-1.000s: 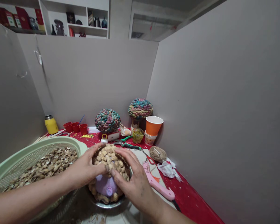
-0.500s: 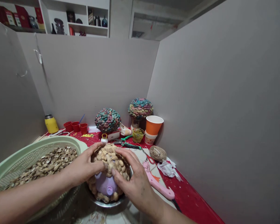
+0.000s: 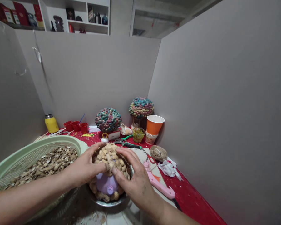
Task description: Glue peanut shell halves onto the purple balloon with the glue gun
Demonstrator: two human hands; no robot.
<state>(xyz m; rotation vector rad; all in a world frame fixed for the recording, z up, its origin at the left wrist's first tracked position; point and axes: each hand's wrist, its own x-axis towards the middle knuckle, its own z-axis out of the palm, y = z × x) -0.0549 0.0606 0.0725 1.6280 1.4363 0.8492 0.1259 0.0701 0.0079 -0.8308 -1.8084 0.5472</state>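
A ball covered in peanut shells (image 3: 110, 156) rests in a shiny metal bowl (image 3: 109, 204) in front of me. On its near side, a bare purple patch (image 3: 105, 182) with a small round plug shows between the shells. My left hand (image 3: 93, 161) wraps the ball's left side, thumb pressed on the shells near the top. From the right, my right hand (image 3: 133, 170) cups it, fingers on the upper side and thumb just above the purple patch. The two thumb tips are close together. Palms and knuckles hide parts of the shell layer.
A green colander (image 3: 81, 145) of shell pieces (image 3: 53, 161) stands at left. To the right lie a pink glue gun (image 3: 162, 189), twine (image 3: 158, 153) and crumpled tissue (image 3: 170, 169). Behind are pliers (image 3: 132, 145), two colourful shell-covered domes (image 3: 108, 119), an orange cup (image 3: 154, 126) and grey partitions.
Both hands stay on the shell-covered ball, with only a very slight shift of the thumbs. The view has tipped slightly; the other things keep their places.
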